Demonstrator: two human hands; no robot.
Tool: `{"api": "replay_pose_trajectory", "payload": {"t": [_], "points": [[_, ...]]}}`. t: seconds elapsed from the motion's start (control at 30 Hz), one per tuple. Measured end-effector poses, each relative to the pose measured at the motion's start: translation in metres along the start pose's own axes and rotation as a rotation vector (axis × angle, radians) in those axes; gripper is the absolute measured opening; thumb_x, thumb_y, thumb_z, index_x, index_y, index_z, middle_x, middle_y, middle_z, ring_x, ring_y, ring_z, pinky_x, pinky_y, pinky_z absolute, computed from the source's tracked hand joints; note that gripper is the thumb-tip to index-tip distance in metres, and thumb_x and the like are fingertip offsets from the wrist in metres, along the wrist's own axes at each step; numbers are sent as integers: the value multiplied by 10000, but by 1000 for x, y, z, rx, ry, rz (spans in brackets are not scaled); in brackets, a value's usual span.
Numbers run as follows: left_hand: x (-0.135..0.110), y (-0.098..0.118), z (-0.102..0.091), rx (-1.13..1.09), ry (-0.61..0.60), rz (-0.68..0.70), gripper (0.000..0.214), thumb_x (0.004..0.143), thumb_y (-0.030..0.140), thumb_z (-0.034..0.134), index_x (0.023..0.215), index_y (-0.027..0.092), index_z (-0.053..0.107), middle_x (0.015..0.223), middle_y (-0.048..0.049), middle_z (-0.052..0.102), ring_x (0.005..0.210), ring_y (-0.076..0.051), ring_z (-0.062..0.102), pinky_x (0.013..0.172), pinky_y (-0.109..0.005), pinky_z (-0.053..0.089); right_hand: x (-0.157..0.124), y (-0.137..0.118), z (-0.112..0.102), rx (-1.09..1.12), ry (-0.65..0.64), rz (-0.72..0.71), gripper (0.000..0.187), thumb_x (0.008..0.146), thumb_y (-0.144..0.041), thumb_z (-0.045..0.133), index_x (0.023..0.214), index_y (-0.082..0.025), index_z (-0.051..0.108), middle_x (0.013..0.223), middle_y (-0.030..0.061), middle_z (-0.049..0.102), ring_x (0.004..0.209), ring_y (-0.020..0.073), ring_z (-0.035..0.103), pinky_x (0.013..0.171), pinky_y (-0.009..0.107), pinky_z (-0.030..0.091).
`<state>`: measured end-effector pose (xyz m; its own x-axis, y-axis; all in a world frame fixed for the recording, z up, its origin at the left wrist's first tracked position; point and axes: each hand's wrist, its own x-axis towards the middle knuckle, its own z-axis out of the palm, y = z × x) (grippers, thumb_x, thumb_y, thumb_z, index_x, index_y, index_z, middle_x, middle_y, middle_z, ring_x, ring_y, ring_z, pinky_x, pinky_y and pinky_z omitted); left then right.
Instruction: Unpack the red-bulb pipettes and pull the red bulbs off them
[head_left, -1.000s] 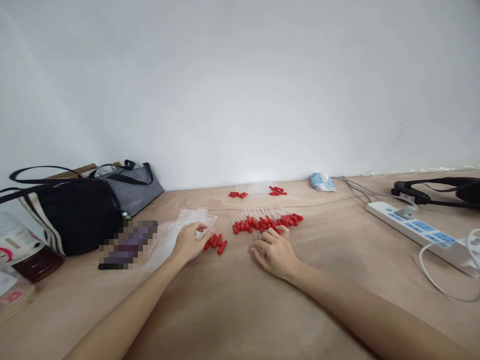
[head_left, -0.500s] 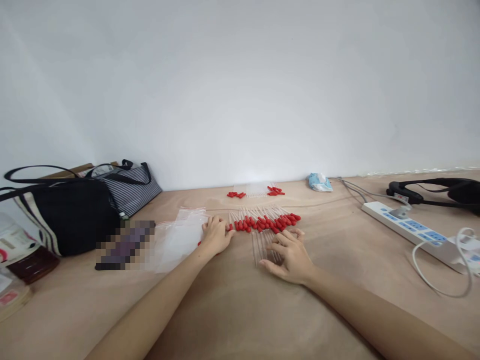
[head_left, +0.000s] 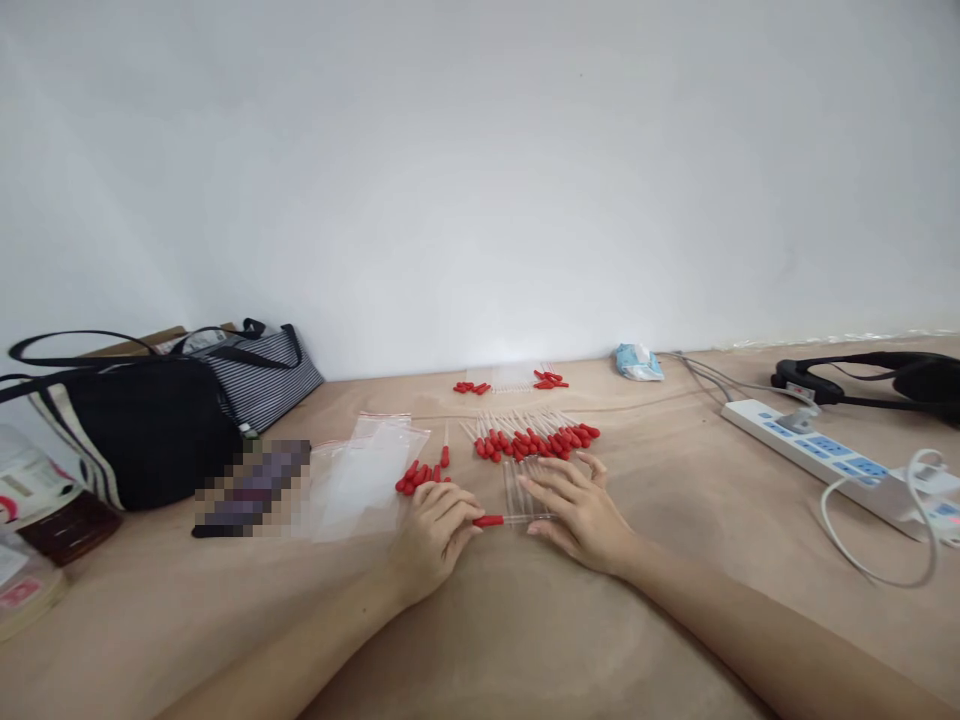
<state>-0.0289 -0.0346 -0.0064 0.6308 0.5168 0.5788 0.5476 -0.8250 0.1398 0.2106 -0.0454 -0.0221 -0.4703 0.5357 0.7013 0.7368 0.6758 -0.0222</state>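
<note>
My left hand [head_left: 441,530] is closed in a pinch on a red rubber bulb [head_left: 490,520]. A clear glass tube [head_left: 517,519] lies sideways, its left end meeting that bulb. My right hand [head_left: 581,505] has the tube's right end at its thumb and fingers. More glass tubes [head_left: 513,485] lie side by side under and beside the right fingers. Behind them is a row of red-bulbed droppers [head_left: 529,442], thin stems pointing away. Several loose red bulbs [head_left: 417,477] sit behind my left hand, with a single dropper [head_left: 445,455] near them.
Clear zip bags [head_left: 367,470] lie on the left, beside a blurred-out dark object [head_left: 255,490]. Farther left are a black bag [head_left: 165,430] and jars. Two red clusters [head_left: 551,380] lie by the wall. A blue-white packet [head_left: 639,362] and a power strip [head_left: 817,450] with cables are right.
My left hand has come nearer and to the right, now with a red bulb against the tube. Loose bulbs it covered now show. My right hand has drawn its fingers in around the tube.
</note>
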Motion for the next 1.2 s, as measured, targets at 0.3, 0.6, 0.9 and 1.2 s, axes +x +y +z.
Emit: {"api": "replay_pose_trajectory", "payload": {"t": [0.3, 0.6, 0.9, 1.2], "points": [[5, 6, 12, -147, -13, -47, 162, 871, 274, 444, 907, 193, 580, 801, -23, 645, 764, -149, 560, 728, -291, 392, 0, -8, 6, 158, 51, -41, 224, 865, -238, 430, 989, -248, 615, 537, -32, 550, 655, 125, 459, 867, 401, 177], [-1, 10, 11, -58, 27, 76, 242, 889, 210, 399, 731, 166, 577, 614, -6, 607, 600, -122, 510, 605, -257, 383, -5, -10, 3, 232, -20, -55, 213, 856, -245, 426, 846, -237, 639, 514, -23, 565, 657, 131, 448, 863, 418, 157], [-9, -3, 0, 9, 94, -23, 256, 884, 198, 383, 705, 166, 563, 606, -19, 565, 601, -131, 496, 564, -244, 422, -10, 4, -5, 201, -67, 122, 283, 866, -247, 392, 705, -214, 622, 534, -18, 567, 692, 133, 479, 856, 398, 170], [1, -42, -20, 150, 304, -376, 221, 809, 265, 448, 935, 166, 598, 805, -41, 551, 680, -131, 558, 593, -236, 479, 9, 2, 16, 7, 207, 272, 187, 811, -217, 474, 760, -222, 653, 608, -16, 606, 631, 103, 500, 837, 343, 211]]}}
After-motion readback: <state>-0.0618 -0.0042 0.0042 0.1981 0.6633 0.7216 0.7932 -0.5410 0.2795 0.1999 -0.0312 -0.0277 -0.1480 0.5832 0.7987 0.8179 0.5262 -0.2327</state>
